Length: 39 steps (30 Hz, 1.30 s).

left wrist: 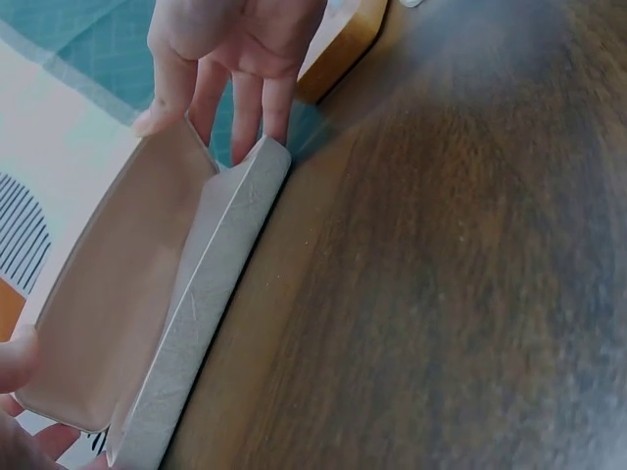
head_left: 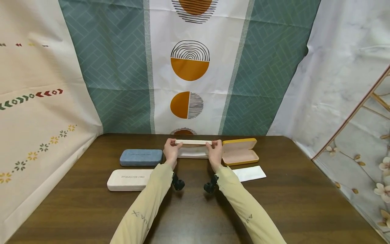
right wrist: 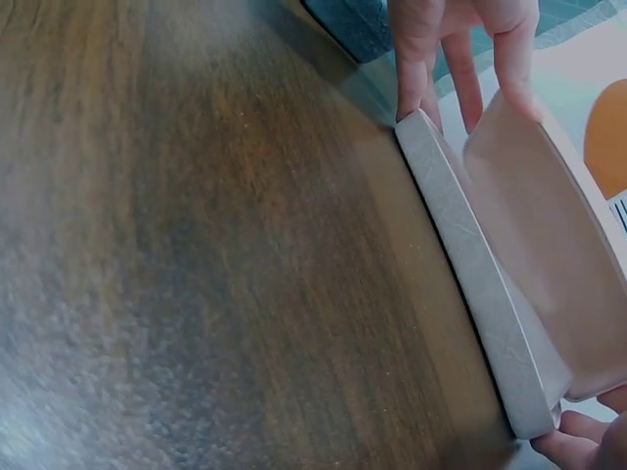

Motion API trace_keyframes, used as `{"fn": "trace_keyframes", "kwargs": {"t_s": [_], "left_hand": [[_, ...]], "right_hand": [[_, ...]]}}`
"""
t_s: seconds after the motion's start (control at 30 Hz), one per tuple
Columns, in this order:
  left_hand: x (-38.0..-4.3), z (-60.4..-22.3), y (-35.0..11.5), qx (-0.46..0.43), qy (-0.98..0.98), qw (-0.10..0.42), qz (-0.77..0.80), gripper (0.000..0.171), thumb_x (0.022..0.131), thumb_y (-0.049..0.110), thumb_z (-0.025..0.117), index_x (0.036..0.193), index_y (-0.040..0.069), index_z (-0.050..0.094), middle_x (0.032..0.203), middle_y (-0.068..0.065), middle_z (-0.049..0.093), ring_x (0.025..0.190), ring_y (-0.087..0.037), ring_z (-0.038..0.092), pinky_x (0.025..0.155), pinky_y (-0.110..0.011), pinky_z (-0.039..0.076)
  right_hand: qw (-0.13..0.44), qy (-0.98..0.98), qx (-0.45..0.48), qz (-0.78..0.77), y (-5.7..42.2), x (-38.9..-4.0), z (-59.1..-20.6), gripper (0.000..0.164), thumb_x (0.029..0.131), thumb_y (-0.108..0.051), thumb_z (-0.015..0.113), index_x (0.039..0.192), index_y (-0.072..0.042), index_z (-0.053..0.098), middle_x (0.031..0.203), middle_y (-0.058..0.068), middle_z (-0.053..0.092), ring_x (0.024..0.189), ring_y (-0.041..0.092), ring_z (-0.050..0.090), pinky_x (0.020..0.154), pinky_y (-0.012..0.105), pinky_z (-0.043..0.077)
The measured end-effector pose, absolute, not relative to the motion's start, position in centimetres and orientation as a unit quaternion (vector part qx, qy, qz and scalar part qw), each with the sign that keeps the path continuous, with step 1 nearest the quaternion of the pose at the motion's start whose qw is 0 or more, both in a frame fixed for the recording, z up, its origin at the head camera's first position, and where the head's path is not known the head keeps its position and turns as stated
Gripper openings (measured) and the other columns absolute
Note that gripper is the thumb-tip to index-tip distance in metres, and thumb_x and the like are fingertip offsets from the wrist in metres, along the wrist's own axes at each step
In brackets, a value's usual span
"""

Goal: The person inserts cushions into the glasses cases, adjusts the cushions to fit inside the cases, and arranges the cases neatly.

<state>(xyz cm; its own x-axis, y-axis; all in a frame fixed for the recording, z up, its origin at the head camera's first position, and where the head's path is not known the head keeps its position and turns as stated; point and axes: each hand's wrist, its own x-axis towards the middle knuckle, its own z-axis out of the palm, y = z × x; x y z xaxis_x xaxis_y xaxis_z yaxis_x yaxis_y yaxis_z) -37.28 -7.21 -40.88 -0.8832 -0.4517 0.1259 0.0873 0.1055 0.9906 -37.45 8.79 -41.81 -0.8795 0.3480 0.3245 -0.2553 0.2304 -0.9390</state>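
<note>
Mid-frame, the pale case [head_left: 193,157] sits open on the surface [head_left: 192,217], its lid [head_left: 193,142] pinched at opposite ends by the left hand [head_left: 171,151] and right hand [head_left: 216,153], probably to keep it level

The tabletop [head_left: 195,217] looks like glossy wood, the held case [left wrist: 206,313] like creased leather with smooth matt lining [left wrist: 122,274], and the backdrop [head_left: 118,64] like wrinkled cloth.
</note>
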Motion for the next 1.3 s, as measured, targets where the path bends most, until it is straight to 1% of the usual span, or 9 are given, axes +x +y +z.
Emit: {"fn": "trace_keyframes", "kwargs": {"t_s": [0.17, 0.27, 0.4, 0.53, 0.77, 1.0, 1.13, 1.3], "left_hand": [[-37.28, -41.15, -7.29, 0.129, -0.716, 0.198, -0.657, 0.03, 0.079, 0.011, 0.071, 0.104, 0.001, 0.057, 0.099, -0.015, 0.054, 0.091, -0.029, 0.047, 0.074, -0.038, 0.039], [-37.3, -41.11, -7.32, 0.123, -0.718, 0.197, -0.656, 0.032, 0.08, 0.014, 0.07, 0.105, 0.001, 0.056, 0.1, -0.014, 0.053, 0.092, -0.029, 0.046, 0.075, -0.038, 0.039], [-37.21, -40.95, -7.13, 0.13, -0.713, 0.209, -0.656, 0.031, 0.08, 0.016, 0.071, 0.104, 0.0, 0.057, 0.098, -0.015, 0.053, 0.092, -0.029, 0.046, 0.075, -0.038, 0.039], [-37.29, -40.91, -7.03, 0.144, -0.706, 0.227, -0.656, 0.03, 0.079, 0.013, 0.072, 0.102, 0.0, 0.059, 0.095, -0.015, 0.053, 0.09, -0.029, 0.046, 0.074, -0.038, 0.038], [-37.4, -41.17, -7.04, 0.143, -0.71, 0.225, -0.652, 0.03, 0.077, 0.013, 0.074, 0.099, 0.0, 0.06, 0.094, -0.015, 0.054, 0.089, -0.03, 0.046, 0.074, -0.039, 0.039], [-37.27, -41.1, -7.1, 0.143, -0.712, 0.219, -0.651, 0.03, 0.076, 0.012, 0.074, 0.099, 0.0, 0.06, 0.094, -0.016, 0.055, 0.09, -0.03, 0.047, 0.076, -0.04, 0.038], [-37.16, -40.94, -7.1, 0.144, -0.708, 0.218, -0.656, 0.03, 0.075, 0.011, 0.075, 0.098, -0.001, 0.06, 0.094, -0.016, 0.055, 0.09, -0.03, 0.048, 0.076, -0.039, 0.039], [-37.05, -41.28, -7.19, 0.15, -0.702, 0.212, -0.663, 0.03, 0.075, 0.01, 0.075, 0.099, 0.0, 0.061, 0.094, -0.015, 0.056, 0.09, -0.029, 0.049, 0.075, -0.038, 0.04]], "right_hand": [[0.216, -0.735, -0.032, 0.641, 9.02, -37.36, -41.83, 0.035, 0.084, -0.01, 0.065, 0.114, 0.006, 0.055, 0.115, 0.021, 0.053, 0.108, 0.032, 0.049, 0.086, 0.041, 0.04], [0.205, -0.732, -0.03, 0.649, 9.16, -37.48, -41.67, 0.04, 0.085, -0.01, 0.065, 0.118, 0.009, 0.054, 0.116, 0.023, 0.053, 0.107, 0.031, 0.05, 0.087, 0.041, 0.04], [0.204, -0.733, -0.028, 0.648, 9.14, -37.44, -41.73, 0.041, 0.085, -0.011, 0.065, 0.117, 0.011, 0.053, 0.113, 0.024, 0.054, 0.103, 0.032, 0.051, 0.085, 0.041, 0.041], [0.204, -0.722, -0.022, 0.661, 9.05, -37.39, -41.81, 0.039, 0.086, -0.013, 0.064, 0.116, 0.011, 0.054, 0.11, 0.023, 0.055, 0.099, 0.032, 0.052, 0.084, 0.04, 0.042], [0.217, -0.713, -0.021, 0.667, 9.32, -37.43, -41.89, 0.032, 0.085, -0.009, 0.064, 0.109, 0.012, 0.058, 0.101, 0.022, 0.059, 0.091, 0.03, 0.054, 0.079, 0.039, 0.044], [0.219, -0.723, -0.023, 0.655, 9.57, -37.55, -41.89, 0.032, 0.083, -0.008, 0.066, 0.108, 0.011, 0.059, 0.102, 0.022, 0.06, 0.093, 0.029, 0.056, 0.079, 0.037, 0.045], [0.219, -0.724, -0.02, 0.654, 9.7, -37.56, -41.92, 0.031, 0.083, -0.006, 0.066, 0.108, 0.011, 0.059, 0.102, 0.022, 0.06, 0.091, 0.028, 0.056, 0.075, 0.032, 0.047], [0.204, -0.718, -0.024, 0.665, 9.79, -37.37, -42.15, 0.031, 0.082, -0.004, 0.066, 0.108, 0.011, 0.059, 0.1, 0.022, 0.061, 0.086, 0.025, 0.058, 0.067, 0.025, 0.047]]}}
